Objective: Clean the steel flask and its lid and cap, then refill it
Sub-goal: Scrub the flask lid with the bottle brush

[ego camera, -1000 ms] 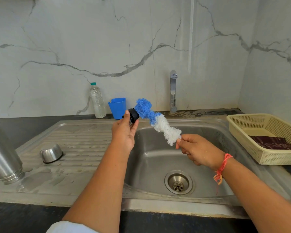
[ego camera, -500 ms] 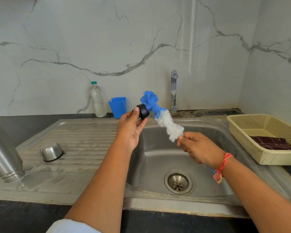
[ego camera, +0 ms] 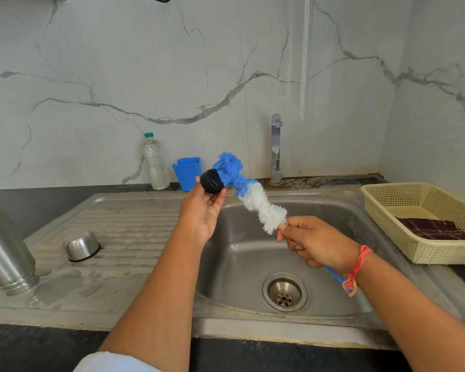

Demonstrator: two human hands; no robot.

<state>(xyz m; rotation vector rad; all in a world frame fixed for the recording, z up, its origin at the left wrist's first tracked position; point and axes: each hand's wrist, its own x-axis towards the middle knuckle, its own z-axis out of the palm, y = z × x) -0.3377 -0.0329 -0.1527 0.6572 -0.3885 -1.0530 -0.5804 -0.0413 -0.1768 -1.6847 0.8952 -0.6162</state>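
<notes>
The left hand (ego camera: 202,213) pinches the black lid (ego camera: 212,181) in its fingertips. The right hand (ego camera: 317,244) is wrapped round the handle of the brush (ego camera: 253,197), which slants up and left from that grip, blue tip against the lid. The flask (ego camera: 6,242) stands well left of both.

flask (ego camera: 6,242) far left on drainboard (ego camera: 134,226) | cap (ego camera: 81,245) right of it | basket (ego camera: 424,224) right of sink (ego camera: 253,251) | bottle (ego camera: 155,162), cup (ego camera: 187,173) behind, upper centre
</notes>
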